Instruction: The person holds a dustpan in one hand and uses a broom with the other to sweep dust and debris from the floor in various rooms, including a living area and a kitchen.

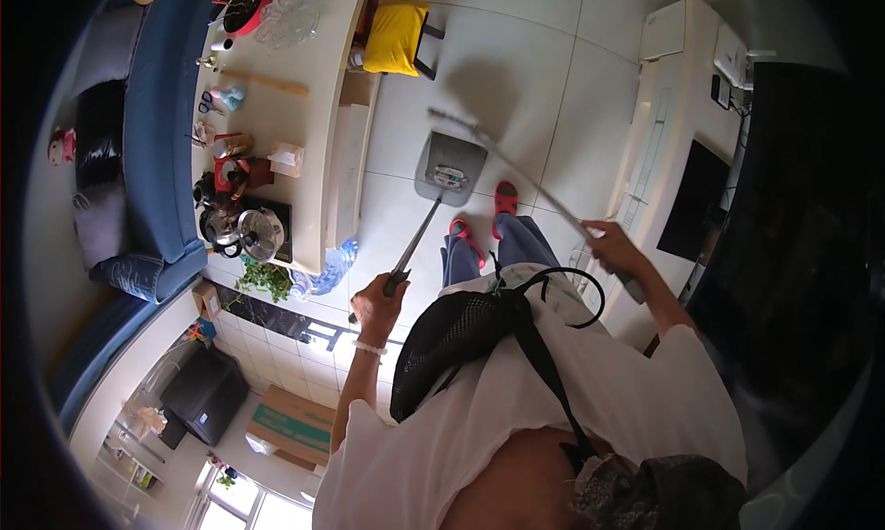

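Observation:
My left hand [377, 309] is closed around the dark handle of a long-handled dustpan [455, 158], whose grey pan lies on the tiled floor in front of my feet. Some small debris, too small to name, sits in the pan near its handle end. My right hand [612, 243] grips the long grey pole of a broom [539, 188]. The broom's narrow bristle head [451, 118] is just beyond the pan's far edge, slightly blurred; whether it touches the floor I cannot tell.
A long pale table [304, 115] with pots, a tissue box [285, 159] and glassware stands at the left. Beside its lower end are a large plastic water bottle [335, 267] and a plant [266, 281]. A yellow-covered stool [395, 38] is ahead; a white TV cabinet [681, 115] stands right.

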Motion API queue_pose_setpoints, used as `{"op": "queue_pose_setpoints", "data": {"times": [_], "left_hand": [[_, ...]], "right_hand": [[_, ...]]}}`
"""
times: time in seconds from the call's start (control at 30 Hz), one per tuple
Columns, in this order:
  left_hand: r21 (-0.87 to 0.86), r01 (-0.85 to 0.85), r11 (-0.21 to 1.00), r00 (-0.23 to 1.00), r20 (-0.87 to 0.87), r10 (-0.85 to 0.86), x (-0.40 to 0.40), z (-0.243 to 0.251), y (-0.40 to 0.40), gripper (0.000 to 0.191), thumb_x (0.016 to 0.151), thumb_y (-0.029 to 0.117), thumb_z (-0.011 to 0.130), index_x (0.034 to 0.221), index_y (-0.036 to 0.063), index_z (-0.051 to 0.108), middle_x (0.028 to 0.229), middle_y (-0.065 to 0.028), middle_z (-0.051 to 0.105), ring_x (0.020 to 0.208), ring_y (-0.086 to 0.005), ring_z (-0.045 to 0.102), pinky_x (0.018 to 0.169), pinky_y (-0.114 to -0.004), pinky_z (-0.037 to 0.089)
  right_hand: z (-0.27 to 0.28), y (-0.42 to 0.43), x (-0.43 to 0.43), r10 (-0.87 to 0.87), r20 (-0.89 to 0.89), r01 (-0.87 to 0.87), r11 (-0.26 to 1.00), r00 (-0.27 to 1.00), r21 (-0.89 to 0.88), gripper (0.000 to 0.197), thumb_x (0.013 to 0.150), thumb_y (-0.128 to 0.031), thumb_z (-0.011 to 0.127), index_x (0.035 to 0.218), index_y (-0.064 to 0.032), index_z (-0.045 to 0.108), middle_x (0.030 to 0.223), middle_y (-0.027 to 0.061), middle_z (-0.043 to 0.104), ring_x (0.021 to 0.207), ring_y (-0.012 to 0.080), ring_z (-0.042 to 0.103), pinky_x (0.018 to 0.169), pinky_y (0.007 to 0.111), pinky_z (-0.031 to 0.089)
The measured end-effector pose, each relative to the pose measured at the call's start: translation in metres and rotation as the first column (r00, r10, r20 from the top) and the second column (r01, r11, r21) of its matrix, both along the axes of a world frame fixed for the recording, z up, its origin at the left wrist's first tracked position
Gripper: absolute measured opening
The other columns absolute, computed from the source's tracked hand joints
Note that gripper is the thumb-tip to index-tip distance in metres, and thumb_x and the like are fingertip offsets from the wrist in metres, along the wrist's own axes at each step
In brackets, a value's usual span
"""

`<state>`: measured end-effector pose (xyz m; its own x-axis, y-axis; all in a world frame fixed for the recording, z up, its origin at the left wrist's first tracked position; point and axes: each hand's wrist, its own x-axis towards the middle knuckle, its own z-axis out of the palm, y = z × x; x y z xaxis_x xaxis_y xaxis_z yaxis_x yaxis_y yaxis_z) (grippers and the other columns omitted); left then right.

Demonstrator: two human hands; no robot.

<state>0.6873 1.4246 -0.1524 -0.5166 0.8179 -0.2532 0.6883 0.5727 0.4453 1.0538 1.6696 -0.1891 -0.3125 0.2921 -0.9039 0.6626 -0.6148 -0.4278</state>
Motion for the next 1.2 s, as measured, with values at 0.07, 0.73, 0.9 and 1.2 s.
{"op": "queue_pose_setpoints", "data": {"times": [0.07, 0.73, 0.9, 1.2], "left_hand": [[0.002, 0.008, 1.0, 1.0, 0.006, -0.008, 0.001, 0.0, 0.0, 0.024, 0.066, 0.026, 0.075, 0.078, 0.0086, 0.063, 0.057, -0.0048, 0.059, 0.045, -0.0207, 0.056, 0.043, -0.029, 0.042], [0.028, 0.266, 0.964, 0.964, 0.008, -0.266, 0.025, 0.006, 0.043, 0.026, 0.065, 0.023, 0.076, 0.078, 0.0071, 0.06, 0.061, -0.0053, 0.06, 0.05, -0.0214, 0.058, 0.045, -0.03, 0.044], [0.036, 0.259, 0.965, 0.965, 0.032, -0.26, 0.023, 0.005, 0.046, 0.026, 0.065, 0.024, 0.076, 0.079, 0.0072, 0.062, 0.059, -0.0052, 0.06, 0.048, -0.0207, 0.057, 0.044, -0.029, 0.043], [0.128, 0.453, 0.882, 0.891, -0.037, -0.453, 0.032, 0.029, 0.095, 0.024, 0.066, 0.022, 0.075, 0.077, 0.0068, 0.06, 0.055, -0.0049, 0.057, 0.044, -0.0196, 0.055, 0.041, -0.028, 0.041]], "right_hand": [[-0.001, 0.027, 0.01, -0.011, 0.014, 0.008, 0.989, 1.0, 0.147, 0.042, 0.081, -0.012, 0.054, 0.122, -0.0078, 0.048, 0.055, 0.004, 0.05, 0.036, 0.0103, 0.045, 0.033, 0.025, 0.036], [-0.109, -0.019, 0.061, -0.039, 0.184, 0.01, 0.987, 0.982, 0.159, 0.043, 0.085, -0.016, 0.05, 0.127, -0.0124, 0.042, 0.057, 0.0066, 0.051, 0.044, 0.0158, 0.051, 0.037, 0.033, 0.043], [-0.047, -0.086, 0.049, 0.065, -0.053, -0.06, 0.994, 0.996, 0.096, 0.054, 0.074, -0.014, 0.056, 0.125, -0.0039, 0.045, 0.073, 0.0122, 0.062, 0.054, 0.0164, 0.057, 0.047, 0.032, 0.046], [-0.013, 0.002, 0.099, -0.297, 0.056, 0.275, 0.93, 0.953, 0.244, 0.043, 0.083, -0.013, 0.052, 0.125, -0.0081, 0.045, 0.058, 0.0043, 0.051, 0.038, 0.0106, 0.045, 0.035, 0.026, 0.039]]}}
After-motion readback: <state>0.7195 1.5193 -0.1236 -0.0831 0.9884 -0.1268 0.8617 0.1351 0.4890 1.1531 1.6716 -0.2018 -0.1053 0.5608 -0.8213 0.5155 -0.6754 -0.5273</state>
